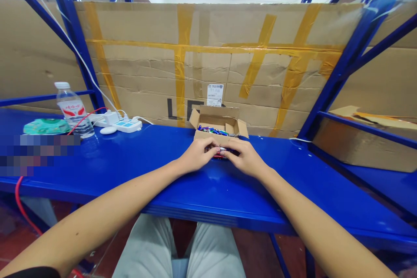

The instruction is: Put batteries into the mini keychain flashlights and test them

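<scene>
My left hand [199, 155] and my right hand [245, 156] come together just in front of a small open cardboard box [239, 127]. Between their pinched fingertips is a small silver piece [222, 149], too small to name. Just below the fingers, red slim items [219, 155] show on the table, partly hidden by the hands. Inside the box lie several slim, shiny pieces [213, 131] in blue, green and silver. The box's flaps are folded outward, and the hands cover part of its near wall.
The blue metal table [156, 152] backs onto a tall taped cardboard sheet [146, 69]. To the left are a water bottle [74, 110], a green packet [45, 126] and a white power strip [125, 124] with cables. A larger carton [365, 143] stands at right, behind the blue frame.
</scene>
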### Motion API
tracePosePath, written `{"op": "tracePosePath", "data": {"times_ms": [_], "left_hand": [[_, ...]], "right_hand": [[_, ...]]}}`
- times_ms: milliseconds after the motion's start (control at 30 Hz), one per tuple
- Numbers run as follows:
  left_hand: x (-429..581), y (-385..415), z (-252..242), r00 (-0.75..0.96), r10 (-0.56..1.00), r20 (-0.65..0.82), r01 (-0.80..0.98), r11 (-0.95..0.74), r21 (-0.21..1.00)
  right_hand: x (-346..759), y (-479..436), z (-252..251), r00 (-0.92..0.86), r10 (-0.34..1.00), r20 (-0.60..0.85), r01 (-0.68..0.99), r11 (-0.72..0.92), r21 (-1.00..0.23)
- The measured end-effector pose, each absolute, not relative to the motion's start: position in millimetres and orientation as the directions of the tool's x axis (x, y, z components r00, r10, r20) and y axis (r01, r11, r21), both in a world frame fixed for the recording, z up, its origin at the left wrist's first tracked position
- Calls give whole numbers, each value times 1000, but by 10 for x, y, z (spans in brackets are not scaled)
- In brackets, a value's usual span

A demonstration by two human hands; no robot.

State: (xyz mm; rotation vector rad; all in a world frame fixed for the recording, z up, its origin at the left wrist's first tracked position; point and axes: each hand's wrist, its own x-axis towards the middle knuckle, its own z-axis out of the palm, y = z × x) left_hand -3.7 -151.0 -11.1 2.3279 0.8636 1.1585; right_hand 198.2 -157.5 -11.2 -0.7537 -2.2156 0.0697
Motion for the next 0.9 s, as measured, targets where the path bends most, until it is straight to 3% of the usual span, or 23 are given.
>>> {"op": "tracePosePath", "data": {"times_ms": [200, 300, 400, 467, 633, 767, 900], "left_hand": [[-42, -1515, -100, 460, 703, 542, 334, -703, 628], [-44, -1521, -97, 461, 723, 514, 335, -679, 654], [-45, -1516, -115, 455, 752, 477, 326, -639, 697], [-44, -1507, -140, 458, 771, 442, 305, -604, 736], [-14, -1497, -199, 490, 792, 365, 292, -544, 787], [7, -1514, -210, 533, 755, 382, 343, -606, 718], [-13, -1503, -201, 464, 767, 443, 388, -626, 677]], "right_hand": [[1967, -1583, -85, -500, 588, 635, 469, 801, -372], [1964, -1590, -68, -442, 687, 577, 385, 726, -569], [1978, -1583, -70, -374, 817, 439, 261, 547, -796], [1983, -1566, -88, -366, 861, 353, 178, 437, -882], [1927, -1483, -185, -314, 893, 324, 13, 345, -939], [1871, -1456, -205, -326, 895, 306, -2, 323, -946], [1853, -1522, -135, -389, 910, 143, 31, 168, -985]]}}
